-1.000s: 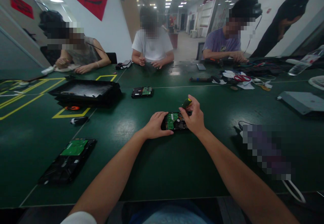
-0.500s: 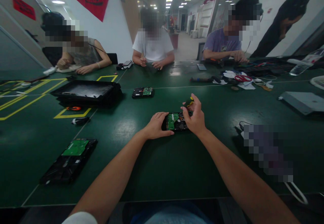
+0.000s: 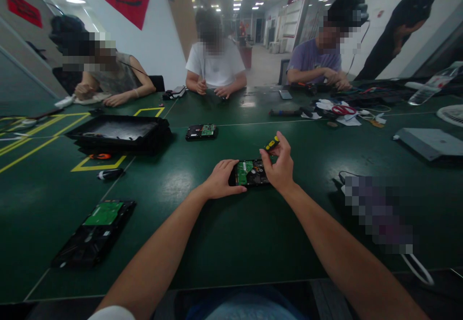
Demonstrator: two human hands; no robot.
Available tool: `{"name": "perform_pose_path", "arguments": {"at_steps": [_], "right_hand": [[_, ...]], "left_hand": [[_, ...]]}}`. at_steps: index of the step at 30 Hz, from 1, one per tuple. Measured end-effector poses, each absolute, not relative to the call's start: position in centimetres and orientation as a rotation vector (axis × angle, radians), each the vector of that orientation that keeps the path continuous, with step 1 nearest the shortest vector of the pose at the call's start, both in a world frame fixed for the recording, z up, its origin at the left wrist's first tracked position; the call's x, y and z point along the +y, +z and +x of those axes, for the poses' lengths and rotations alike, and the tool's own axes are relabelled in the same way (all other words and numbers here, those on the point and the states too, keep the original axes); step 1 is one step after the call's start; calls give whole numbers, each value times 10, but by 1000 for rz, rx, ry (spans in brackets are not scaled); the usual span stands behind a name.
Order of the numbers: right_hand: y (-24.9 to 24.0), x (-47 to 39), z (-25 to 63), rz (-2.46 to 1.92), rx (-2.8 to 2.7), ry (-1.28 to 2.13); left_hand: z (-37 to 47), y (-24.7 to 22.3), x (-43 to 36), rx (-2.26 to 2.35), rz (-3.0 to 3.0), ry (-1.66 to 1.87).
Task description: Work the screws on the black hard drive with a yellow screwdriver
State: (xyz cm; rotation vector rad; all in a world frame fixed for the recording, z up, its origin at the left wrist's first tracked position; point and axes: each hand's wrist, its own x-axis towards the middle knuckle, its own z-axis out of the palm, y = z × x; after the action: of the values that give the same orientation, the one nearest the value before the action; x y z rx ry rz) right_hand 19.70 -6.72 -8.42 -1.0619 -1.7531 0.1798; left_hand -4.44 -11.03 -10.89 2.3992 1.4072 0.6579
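Head view shows two bare hands working close together, but apart from each other, over a black hard drive (image 3: 259,180), which lies flat on the green tabletop (image 3: 202,247) in front of the person; its green circuit board (image 3: 245,169) faces upward. Left hand (image 3: 222,180) is clamped around the left end of this drive, with fingers at the far edge and thumb along the near edge; right hand (image 3: 281,166) grips a black-and-yellow screwdriver handle (image 3: 272,143) between thumb and fingers, above the right end of the drive; the shaft is not clear to me, so I cannot tell whether its tip touches anything, nor whether this hand rests on the drive.

The drive is probably rather heavy for its size, and its case looks stiff; the edges may be a little slippery under dry skin, and the board with its small parts is surely the fragile side; therefore it is best to hold it by the long edges of the case, as the left hand does, and to keep the fingertips away from the board.

Another drive (image 3: 201,131) lies farther away, near the stacked black trays (image 3: 119,129); a third drive (image 3: 92,235) lies at left, nearer to the person, also board upward.
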Motion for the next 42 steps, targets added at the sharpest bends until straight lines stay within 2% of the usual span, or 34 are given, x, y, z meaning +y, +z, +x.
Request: {"name": "perform_pose_path", "arguments": {"at_steps": [13,18,22,27,31,36,42], "right_hand": [[-49,-76,204,-1311,-1878,-15],[-26,-93,230,-1808,-2054,-117],[-18,-118,266,-2239,-1960,-35],[-18,-128,299,-2494,-1791,193],[-18,-126,311,-2524,-1771,325],[-10,-127,301,-2429,-1784,144],[-5,-120,265,-1881,-1741,53]], "left_hand": [[-44,-109,-111,1421,2396,640],[-45,-111,-109,1422,2380,643],[-45,-112,-108,1415,2372,649],[-45,-111,-111,1424,2361,640],[-45,-109,-112,1419,2349,672],[-44,-110,-112,1422,2370,683],[-44,-109,-113,1428,2371,692]]}}
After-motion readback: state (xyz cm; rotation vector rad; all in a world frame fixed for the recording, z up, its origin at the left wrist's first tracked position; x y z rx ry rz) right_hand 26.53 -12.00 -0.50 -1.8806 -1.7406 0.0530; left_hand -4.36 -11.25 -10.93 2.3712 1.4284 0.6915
